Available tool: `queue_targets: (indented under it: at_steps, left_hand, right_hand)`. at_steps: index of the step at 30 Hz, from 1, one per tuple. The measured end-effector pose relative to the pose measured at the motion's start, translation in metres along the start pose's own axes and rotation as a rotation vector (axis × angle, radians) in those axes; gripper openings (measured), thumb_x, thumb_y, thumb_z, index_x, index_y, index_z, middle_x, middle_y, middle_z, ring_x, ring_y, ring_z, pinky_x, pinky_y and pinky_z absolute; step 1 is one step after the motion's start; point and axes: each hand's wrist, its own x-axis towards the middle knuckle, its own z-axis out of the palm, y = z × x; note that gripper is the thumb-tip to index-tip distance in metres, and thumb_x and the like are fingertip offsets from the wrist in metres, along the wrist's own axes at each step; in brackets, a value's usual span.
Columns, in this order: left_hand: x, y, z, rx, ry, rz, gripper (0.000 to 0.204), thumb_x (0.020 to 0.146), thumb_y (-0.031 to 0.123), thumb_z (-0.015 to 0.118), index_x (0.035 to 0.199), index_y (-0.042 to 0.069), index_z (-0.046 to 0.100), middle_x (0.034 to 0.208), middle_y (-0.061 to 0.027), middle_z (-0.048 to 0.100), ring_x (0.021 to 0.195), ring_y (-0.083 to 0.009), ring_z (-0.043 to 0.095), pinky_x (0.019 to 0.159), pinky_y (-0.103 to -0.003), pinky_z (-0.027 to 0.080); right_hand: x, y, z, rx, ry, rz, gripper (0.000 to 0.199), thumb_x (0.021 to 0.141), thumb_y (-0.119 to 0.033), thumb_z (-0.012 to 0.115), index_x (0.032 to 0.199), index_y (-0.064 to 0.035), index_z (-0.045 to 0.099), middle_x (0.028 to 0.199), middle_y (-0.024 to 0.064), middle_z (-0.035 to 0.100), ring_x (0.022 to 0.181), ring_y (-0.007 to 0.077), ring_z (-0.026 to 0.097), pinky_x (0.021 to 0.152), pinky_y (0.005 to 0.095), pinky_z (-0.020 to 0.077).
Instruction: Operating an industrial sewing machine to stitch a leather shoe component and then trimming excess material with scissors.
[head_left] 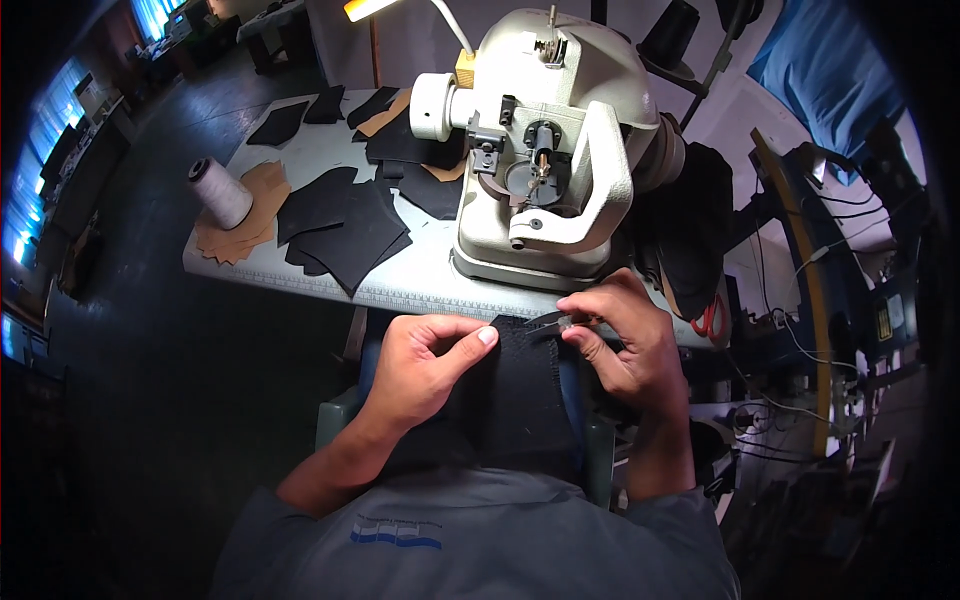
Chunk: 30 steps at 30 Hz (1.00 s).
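Black fabric: held at table edge, below sewing machine. Left hand: fingers pinch fabric's top edge. Right hand: fingers closed on snips, tips at fabric. Thread cone, cut pieces: left.

Single view, head-mounted wide fisheye, the left one of a side-by-side pair; no second picture here, so no overlap to report. It looks steeply down and forward from above the person's chest: grey shirt fills the lower edge, both forearms come in from below. Left hand and right hand sit just below centre, close to the lens. Cream sewing machine stands directly ahead, upper centre, on the grey table, which runs off to the upper left. Straight edges bow toward the rim and the corners go black. Upright, not mirrored; the person's left is picture left.
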Motion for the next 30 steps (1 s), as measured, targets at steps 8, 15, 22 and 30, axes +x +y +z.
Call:
queue_targets:
  at_steps: [8,15,22,30]
  left_hand:
    - [-0.001,-0.003,0.004,0.040,-0.001,0.039,0.022,0.098,0.015,0.079,0.106,-0.006,0.081,0.085,-0.0040,0.078,0.080,-0.0053,0.065,0.073,-0.023,0.052]
    - [0.001,-0.002,0.006,0.044,-0.015,0.029,0.022,0.098,0.014,0.079,0.105,-0.006,0.080,0.085,-0.0045,0.078,0.081,-0.0053,0.065,0.073,-0.023,0.052]
    - [0.001,-0.005,0.006,0.022,0.001,0.026,0.022,0.098,0.014,0.079,0.104,-0.006,0.080,0.086,-0.0049,0.079,0.081,-0.0056,0.066,0.074,-0.023,0.052]
    - [0.000,0.002,0.010,0.177,-0.026,0.127,0.016,0.099,0.008,0.077,0.105,-0.005,0.080,0.087,-0.0039,0.077,0.079,-0.0068,0.066,0.072,-0.022,0.051]
  right_hand:
    - [0.003,0.001,0.006,-0.020,0.025,-0.057,0.026,0.086,-0.008,0.084,0.110,-0.0014,0.075,0.097,0.0122,0.075,0.089,0.0254,0.066,0.080,0.0345,0.0543]
    - [0.004,0.005,0.007,-0.037,-0.002,-0.090,0.027,0.085,-0.008,0.085,0.109,-0.0011,0.076,0.099,0.0125,0.076,0.087,0.0248,0.067,0.079,0.0335,0.0544]
    - [-0.013,0.039,0.023,0.708,0.650,-0.063,0.030,0.097,-0.025,0.077,0.113,-0.0005,0.071,0.090,0.0032,0.060,0.078,0.0134,0.051,0.079,0.0265,0.0422]
    - [-0.062,0.040,0.056,0.574,0.224,0.356,0.060,0.080,-0.028,0.096,0.127,0.0016,0.073,0.067,-0.0140,0.031,0.060,0.0000,0.026,0.057,0.0213,0.0194]
